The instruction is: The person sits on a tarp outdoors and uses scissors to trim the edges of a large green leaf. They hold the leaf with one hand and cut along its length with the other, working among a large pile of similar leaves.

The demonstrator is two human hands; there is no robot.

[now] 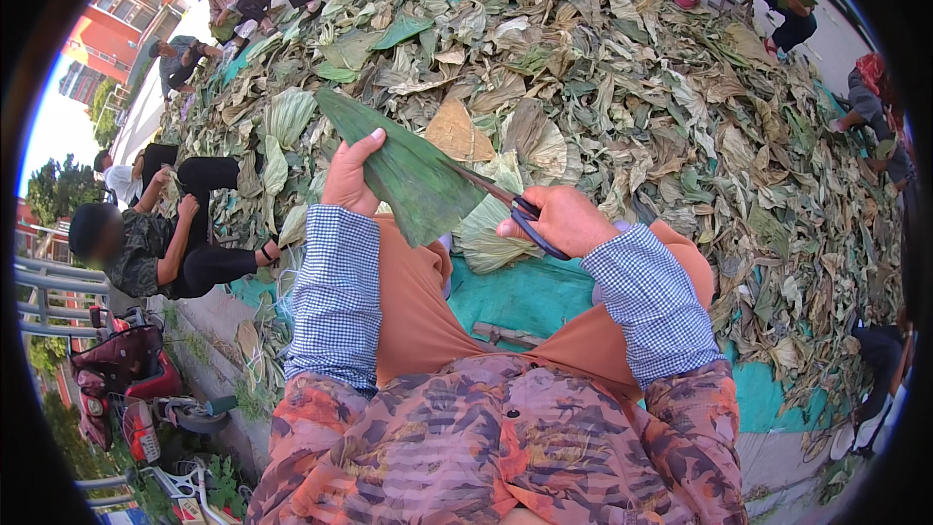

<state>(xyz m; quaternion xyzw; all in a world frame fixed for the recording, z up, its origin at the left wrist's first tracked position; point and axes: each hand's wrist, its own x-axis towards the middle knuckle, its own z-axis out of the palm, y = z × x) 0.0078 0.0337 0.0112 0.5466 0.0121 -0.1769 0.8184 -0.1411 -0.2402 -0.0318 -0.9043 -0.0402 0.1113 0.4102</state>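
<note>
My left hand grips a folded green leaf, its thumb lying on top near the upper left edge. With my right hand I hold a pair of scissors by the dark handles. The scissor blades reach left to the leaf's right-hand edge; how far they are parted cannot be told. Beneath both hands, between my knees, lie a pale green pleated leaf and a green ground sheet. A brown folded leaf rests on the heap just beyond the held leaf.
A large heap of dried leaves spreads ahead and to both sides. Several people sit around it, one in a dark cap close on the left. Parked scooters and a metal railing stand at the lower left.
</note>
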